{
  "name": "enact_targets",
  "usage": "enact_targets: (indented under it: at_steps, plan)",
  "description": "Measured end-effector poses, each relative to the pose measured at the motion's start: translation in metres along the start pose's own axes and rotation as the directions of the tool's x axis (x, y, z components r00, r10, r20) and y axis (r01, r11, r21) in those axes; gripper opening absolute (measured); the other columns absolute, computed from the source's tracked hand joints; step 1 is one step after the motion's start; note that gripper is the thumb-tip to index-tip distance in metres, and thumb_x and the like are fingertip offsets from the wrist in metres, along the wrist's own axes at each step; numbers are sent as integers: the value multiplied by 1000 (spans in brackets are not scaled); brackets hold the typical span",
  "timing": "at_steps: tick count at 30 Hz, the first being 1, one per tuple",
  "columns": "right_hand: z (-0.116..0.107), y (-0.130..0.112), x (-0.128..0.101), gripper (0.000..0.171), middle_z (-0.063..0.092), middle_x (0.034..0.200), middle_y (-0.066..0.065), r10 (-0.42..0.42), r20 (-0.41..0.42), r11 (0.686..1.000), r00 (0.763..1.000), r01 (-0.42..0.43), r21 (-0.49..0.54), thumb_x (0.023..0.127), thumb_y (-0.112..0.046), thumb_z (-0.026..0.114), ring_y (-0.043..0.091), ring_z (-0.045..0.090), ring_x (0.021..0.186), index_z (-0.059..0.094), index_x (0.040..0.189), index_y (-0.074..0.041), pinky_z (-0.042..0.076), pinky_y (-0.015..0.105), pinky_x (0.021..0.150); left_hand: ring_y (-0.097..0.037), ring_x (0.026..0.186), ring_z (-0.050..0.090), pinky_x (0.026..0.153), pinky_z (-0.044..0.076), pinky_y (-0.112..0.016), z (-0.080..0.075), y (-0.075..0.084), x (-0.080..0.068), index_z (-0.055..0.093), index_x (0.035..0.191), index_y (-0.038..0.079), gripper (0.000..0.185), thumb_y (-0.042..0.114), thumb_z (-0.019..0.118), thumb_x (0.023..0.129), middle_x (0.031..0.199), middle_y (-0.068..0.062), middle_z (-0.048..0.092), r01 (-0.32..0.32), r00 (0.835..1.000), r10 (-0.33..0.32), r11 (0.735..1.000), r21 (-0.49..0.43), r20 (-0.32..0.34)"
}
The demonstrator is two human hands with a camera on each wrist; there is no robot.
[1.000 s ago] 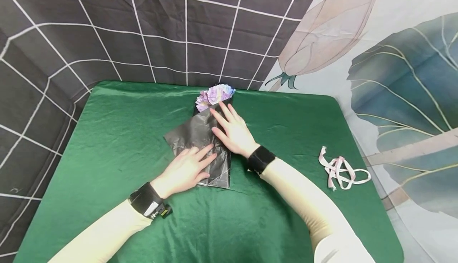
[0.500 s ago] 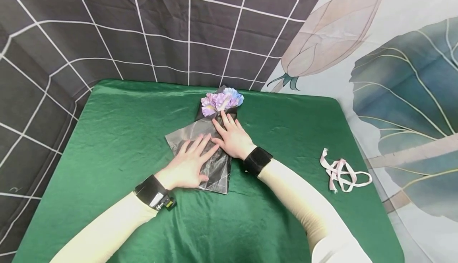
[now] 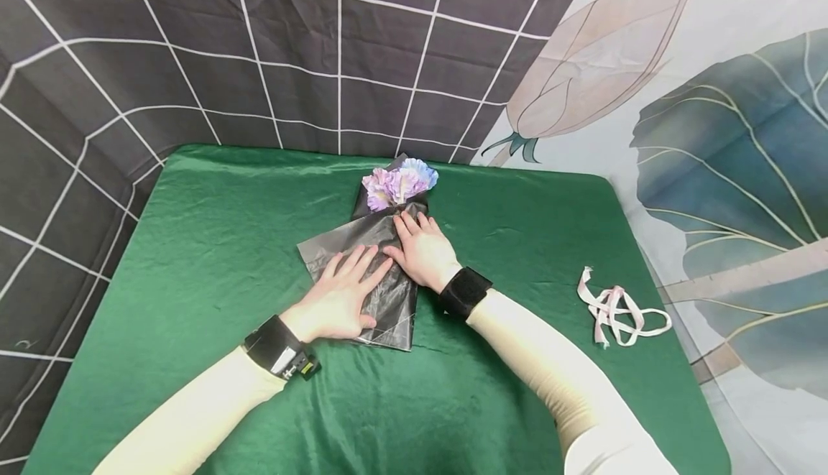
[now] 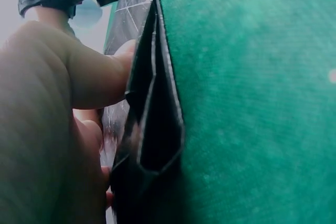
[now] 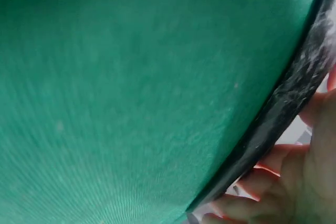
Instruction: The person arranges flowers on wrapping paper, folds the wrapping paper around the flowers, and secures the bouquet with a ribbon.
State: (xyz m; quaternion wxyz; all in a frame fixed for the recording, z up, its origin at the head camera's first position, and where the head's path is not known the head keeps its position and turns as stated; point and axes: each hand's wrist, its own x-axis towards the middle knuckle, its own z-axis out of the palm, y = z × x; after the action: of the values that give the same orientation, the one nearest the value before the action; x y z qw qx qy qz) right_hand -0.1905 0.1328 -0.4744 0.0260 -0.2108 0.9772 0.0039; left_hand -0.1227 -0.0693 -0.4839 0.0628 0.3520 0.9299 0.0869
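Black wrapping paper (image 3: 391, 310), folded over, lies around purple and blue flowers (image 3: 397, 184) whose heads stick out at its far end; the stems are hidden. My left hand (image 3: 336, 299) rests on the paper's near left part, fingers spread. On the upper right part my right hand (image 3: 427, 248) presses with its fingers just below the blooms. In the left wrist view, the thumb (image 4: 100, 74) lies against the paper's near edge, where the folded layers (image 4: 157, 129) gape. Along the paper's side (image 5: 268, 124), the right wrist view shows the fingers bent over it.
A pale pink ribbon (image 3: 621, 315) lies loosely looped at the right of the green-covered table (image 3: 511, 374). Behind the table hangs a dark cloth with white grid lines (image 3: 291, 37); a cloth with a plant print (image 3: 731, 151) hangs at the right.
The right hand has drawn back from over the flowers to below them, baring more of the blooms. The left hand has shifted slightly forward with its fingers turned more toward the flowers.
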Motion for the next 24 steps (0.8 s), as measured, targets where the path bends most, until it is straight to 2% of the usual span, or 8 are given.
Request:
enact_targets:
  at_steps: [3,6,13,19,24]
  plan:
    - [1,0,5,66,47,142,13,31,-49,1000,998,-31,1,96,-56,40,36,37,134,44,142,-8,26,48,111,-31,146,7,113,11,-56,0,0,0,12,154,24,106,57,71,72,159,-12,9,3,1000,-3,1000,-2,9]
    - [0,0,10,64,48,140,13,66,-72,998,995,-64,23,96,-55,41,36,34,136,45,139,-9,25,50,111,-31,146,6,112,11,-56,0,0,0,12,154,25,104,56,71,74,159,-13,9,4,1000,-4,1000,-16,8]
    - [-2,1,15,61,39,148,4,123,-30,992,992,-123,14,96,-58,35,35,25,141,40,144,-21,19,57,111,-31,146,1,113,6,-56,4,-3,2,7,154,28,104,55,70,75,159,-12,4,19,1000,-19,999,-33,17]
    - [3,3,19,55,38,150,3,173,-12,980,985,-171,99,101,-49,28,32,21,143,41,143,-16,19,56,111,-32,146,-1,113,5,-56,5,-3,3,8,154,28,104,52,71,75,159,-13,1,17,1000,-16,998,-64,18]
    - [3,5,26,47,44,144,1,228,-42,964,973,-220,148,102,-44,31,32,24,142,46,136,-16,22,55,110,-33,146,0,113,6,-57,8,-2,3,8,154,28,104,52,72,75,159,-13,3,12,1000,-11,999,-53,7]
